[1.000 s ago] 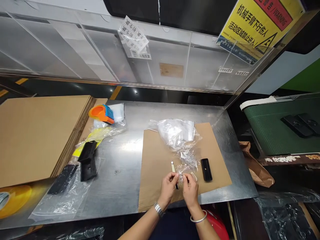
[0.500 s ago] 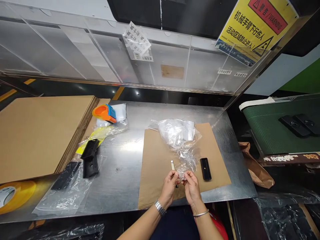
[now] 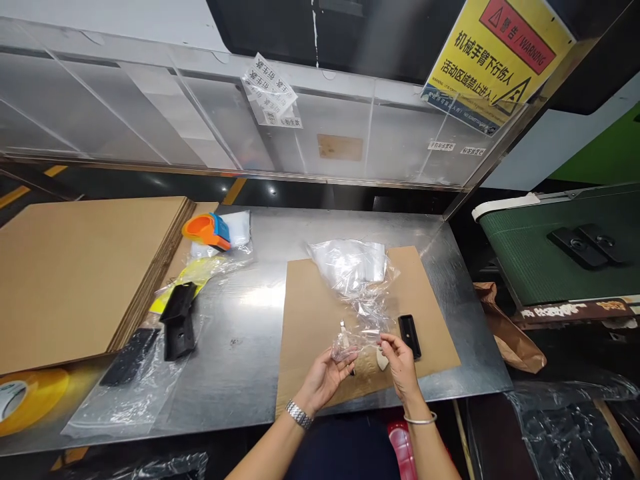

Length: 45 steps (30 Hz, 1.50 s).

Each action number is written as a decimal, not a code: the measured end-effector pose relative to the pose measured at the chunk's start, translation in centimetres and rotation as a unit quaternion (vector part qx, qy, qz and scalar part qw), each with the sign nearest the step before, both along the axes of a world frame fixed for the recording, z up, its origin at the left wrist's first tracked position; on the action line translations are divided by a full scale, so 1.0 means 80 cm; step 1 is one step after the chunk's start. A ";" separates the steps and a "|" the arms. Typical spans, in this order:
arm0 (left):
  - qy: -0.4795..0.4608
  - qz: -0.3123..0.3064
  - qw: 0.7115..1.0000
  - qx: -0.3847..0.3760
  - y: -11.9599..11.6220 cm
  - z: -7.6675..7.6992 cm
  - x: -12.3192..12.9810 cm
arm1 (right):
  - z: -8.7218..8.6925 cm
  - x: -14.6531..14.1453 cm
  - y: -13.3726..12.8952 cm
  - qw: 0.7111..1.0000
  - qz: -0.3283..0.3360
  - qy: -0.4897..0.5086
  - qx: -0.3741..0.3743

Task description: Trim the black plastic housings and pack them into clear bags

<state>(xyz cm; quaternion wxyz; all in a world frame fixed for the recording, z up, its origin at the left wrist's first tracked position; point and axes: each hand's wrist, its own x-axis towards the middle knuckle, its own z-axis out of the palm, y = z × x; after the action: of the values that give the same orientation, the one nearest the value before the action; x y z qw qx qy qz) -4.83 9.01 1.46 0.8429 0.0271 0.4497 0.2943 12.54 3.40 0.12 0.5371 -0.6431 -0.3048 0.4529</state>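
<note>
Over a cardboard sheet (image 3: 305, 313), a clear plastic bag (image 3: 367, 339) stretches between my two hands. My left hand (image 3: 327, 377) is palm up with loosely curled fingers, and the film lies across its thumb and fingertips. Thumb and fingers of my right hand (image 3: 401, 363) pinch the bag's other edge. Under the film, a slim light-coloured tool (image 3: 343, 328) is partly hidden. A small pale piece (image 3: 383, 360) shows beside my right fingers; its kind is unclear. Just beyond that hand lies an open black tray-like case (image 3: 409, 335). A crumpled pile of clear bags (image 3: 350, 267) is farther back.
Stacked cardboard (image 3: 90, 273), an orange and blue tape dispenser (image 3: 207, 231), black plastic cases (image 3: 179, 323) and a tape roll (image 3: 35, 400) are on the left. A green conveyor (image 3: 530, 247) carries black parts at right. A clear panel (image 3: 200, 113) borders the metal table (image 3: 250, 360).
My hands have moved apart, spreading the plastic bag between them. The left hand has turned palm up and loosened; the right has shifted towards the black case. The pale piece now shows.
</note>
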 end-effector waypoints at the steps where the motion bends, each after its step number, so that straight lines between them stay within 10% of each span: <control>1: 0.001 -0.005 1.000 -0.004 -0.001 -0.001 -0.001 | 0.001 0.001 0.002 1.000 0.012 -0.005 0.000; 11: 0.115 -0.045 0.992 0.015 -0.005 -0.015 -0.007 | -0.004 -0.004 0.006 0.992 0.108 -0.059 0.005; 16: 0.224 -0.018 0.962 0.154 -0.005 -0.013 -0.006 | 0.003 -0.016 0.008 0.989 0.110 -0.094 -0.003; 25: 0.225 -0.172 0.898 0.336 -0.005 -0.012 0.027 | 0.012 -0.027 0.012 0.977 0.153 -0.150 0.001; 38: 0.408 -0.240 0.621 0.625 0.018 -0.034 0.039 | -0.006 -0.016 0.020 0.939 0.140 -0.309 0.058; 45: 0.472 -0.288 0.572 0.606 0.046 -0.048 0.068 | -0.051 0.047 -0.007 0.932 -0.076 -0.352 -0.044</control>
<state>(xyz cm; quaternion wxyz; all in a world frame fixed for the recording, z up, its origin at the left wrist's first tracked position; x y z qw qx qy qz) 0.59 12.70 -2.35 0.3379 0.7949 0.4686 0.1853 16.32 2.84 -3.93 0.3997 -0.8051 -0.4046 0.1684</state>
